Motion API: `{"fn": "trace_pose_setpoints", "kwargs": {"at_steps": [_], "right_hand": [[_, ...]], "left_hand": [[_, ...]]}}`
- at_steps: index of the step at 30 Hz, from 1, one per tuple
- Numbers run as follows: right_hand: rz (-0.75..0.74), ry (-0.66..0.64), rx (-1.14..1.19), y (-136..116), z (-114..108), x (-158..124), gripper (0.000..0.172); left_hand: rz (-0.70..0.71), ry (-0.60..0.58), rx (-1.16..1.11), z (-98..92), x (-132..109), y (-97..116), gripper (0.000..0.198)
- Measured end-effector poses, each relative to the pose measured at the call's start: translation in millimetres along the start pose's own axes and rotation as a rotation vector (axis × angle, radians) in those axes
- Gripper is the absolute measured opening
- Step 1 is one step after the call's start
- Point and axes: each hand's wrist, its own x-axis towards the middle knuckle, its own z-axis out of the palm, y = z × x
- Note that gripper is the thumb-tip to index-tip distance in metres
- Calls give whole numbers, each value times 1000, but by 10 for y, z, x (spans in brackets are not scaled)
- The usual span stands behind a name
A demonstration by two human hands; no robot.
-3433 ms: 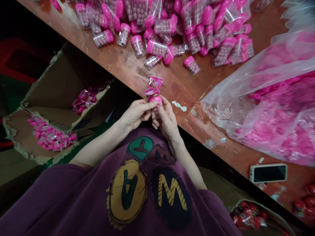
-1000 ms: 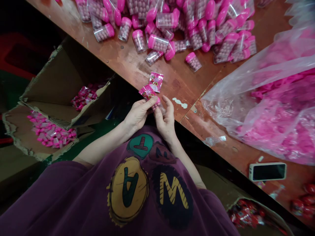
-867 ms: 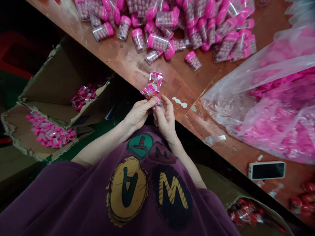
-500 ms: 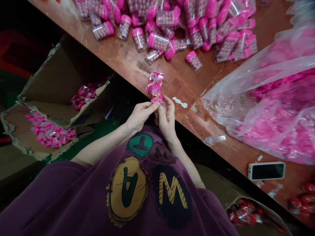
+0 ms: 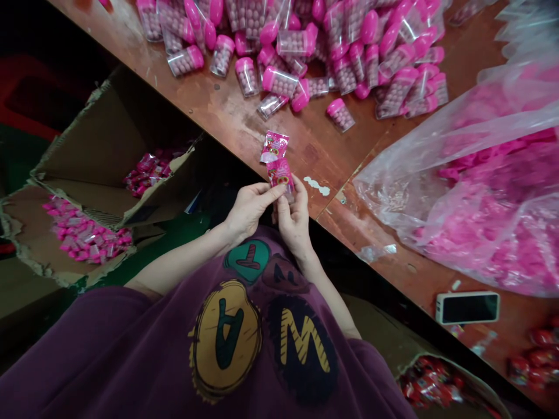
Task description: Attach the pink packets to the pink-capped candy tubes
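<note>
A pink printed wrapper strip (image 5: 275, 148) stands out past my fingertips at the table's edge, its top part bent against the lower part. My left hand (image 5: 252, 208) pinches its lower end between thumb and fingers. Close against it, my right hand (image 5: 294, 218) also grips the lower end, with its fingers curled behind. Something clear shows under my right fingertips, too small to make out. Beyond the strip lie a single capped tube of pink balls (image 5: 340, 115) and a heap of similar tubes (image 5: 279, 81).
On the right of the table (image 5: 323, 157) are a clear bag of pink pieces (image 5: 480, 215), a phone (image 5: 468, 308) and red packets (image 5: 539, 361). Cardboard boxes (image 5: 82, 157) with pink packets stand at left; another box holds red packets (image 5: 430, 381) below.
The strip now shows a bend between its two parts and has come slightly down toward my hands. Both hands stay on it. The view has shifted slightly.
</note>
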Motion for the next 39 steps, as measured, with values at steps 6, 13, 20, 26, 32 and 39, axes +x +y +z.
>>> {"fn": "trace_pose_setpoints", "kwargs": {"at_steps": [6,13,20,26,32,39], "right_hand": [[69,-54,214,-69,-47,44,55],[59,-33,267,-201,-186,148,51],[-123,269,-443,-442,-673,575,69],[-365,27,-1369,-475,-263,769,60],[-407,-137,-1501,-211,127,862,49],[-619,71,-1358,-62,-82,865,33]], "left_hand": [[-115,-117,68,32,-54,-25,43],[-100,-267,141,190,70,-45,45],[89,-117,316,211,128,44,23],[368,171,351,-139,349,224,21],[333,182,283,-211,439,267,18],[160,156,233,-144,463,253,36]]}}
